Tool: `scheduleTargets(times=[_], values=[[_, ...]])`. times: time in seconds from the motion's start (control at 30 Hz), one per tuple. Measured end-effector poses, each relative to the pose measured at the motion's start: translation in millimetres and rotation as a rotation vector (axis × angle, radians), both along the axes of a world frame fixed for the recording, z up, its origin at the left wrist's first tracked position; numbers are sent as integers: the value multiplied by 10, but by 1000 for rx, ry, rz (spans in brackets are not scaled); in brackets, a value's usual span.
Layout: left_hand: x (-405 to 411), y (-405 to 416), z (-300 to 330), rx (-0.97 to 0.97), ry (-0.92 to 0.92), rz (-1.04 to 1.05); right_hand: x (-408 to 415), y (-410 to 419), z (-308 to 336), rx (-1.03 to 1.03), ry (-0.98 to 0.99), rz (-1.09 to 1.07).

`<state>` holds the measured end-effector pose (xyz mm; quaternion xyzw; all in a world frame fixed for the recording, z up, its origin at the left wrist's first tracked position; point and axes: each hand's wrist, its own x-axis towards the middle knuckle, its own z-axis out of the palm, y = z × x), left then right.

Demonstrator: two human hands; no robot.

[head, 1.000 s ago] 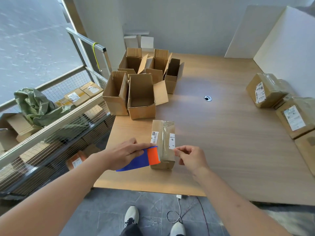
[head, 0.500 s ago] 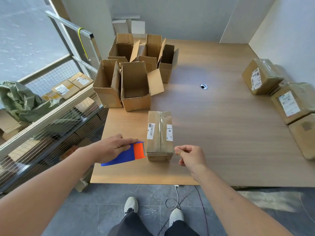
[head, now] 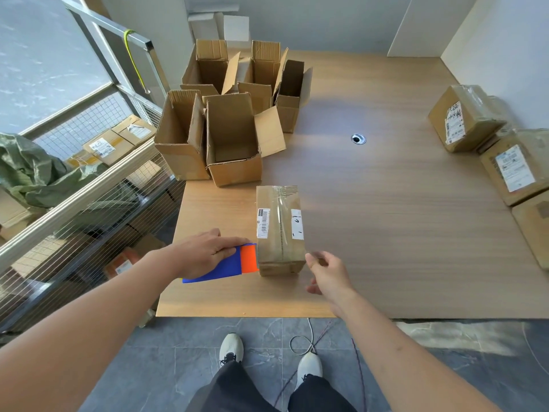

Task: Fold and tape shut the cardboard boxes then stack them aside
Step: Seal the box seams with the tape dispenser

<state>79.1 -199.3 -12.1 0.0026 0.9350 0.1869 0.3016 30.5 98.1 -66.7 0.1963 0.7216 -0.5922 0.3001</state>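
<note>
A closed cardboard box (head: 279, 227) with clear tape along its top seam and two white labels lies near the front edge of the wooden table (head: 386, 221). My left hand (head: 208, 254) grips a blue and orange tape dispenser (head: 234, 263), whose orange end touches the box's near left corner. To the right of the box's near end, my right hand (head: 328, 276) hovers with fingers loosely apart and nothing in it. Several open boxes (head: 234, 138) with raised flaps stand at the back left of the table.
Taped boxes with shipping labels (head: 487, 144) sit along the table's right edge by a white wall. A cable hole (head: 358, 139) marks the table's middle. A metal railing with mesh (head: 98, 185) runs along the left, with parcels and a green sack beyond it. My shoes and a cable lie below.
My right hand has let go of the box's near end and opened beside it. The dispenser has come off the box top down to its near left corner.
</note>
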Motion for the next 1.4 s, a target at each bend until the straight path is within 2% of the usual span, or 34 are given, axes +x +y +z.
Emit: scheduleTargets(times=[0.07, 0.13, 0.33, 0.43, 0.5, 0.6, 0.77, 1.03, 1.27, 1.4], values=[[10, 8, -11, 5, 0, 0, 13, -16, 6, -4, -50, 47], [14, 14, -26, 14, 0, 7, 17, -57, -52, 61, 43, 164], [-12, 53, -61, 30, 8, 13, -14, -104, -145, 643, 660, 537], [-9, 54, -78, 49, 10, 15, -91, -158, -149, 737, 993, 886], [3, 46, -89, 62, 15, 17, -142, -218, -207, 754, 1103, 1031], [28, 21, -121, 87, 23, 30, -187, -264, -329, 802, 1151, 1119], [90, 13, -206, 166, 21, 77, -194, -248, -407, 801, 1155, 1069], [344, -175, -249, 302, 10, 137, -230, -254, -277, 798, 1046, 1198], [503, -338, -291, 247, -17, 174, -231, -265, -195, 791, 967, 1222], [444, -163, -309, 119, 2, 108, -166, -328, -125, 768, 940, 1162]])
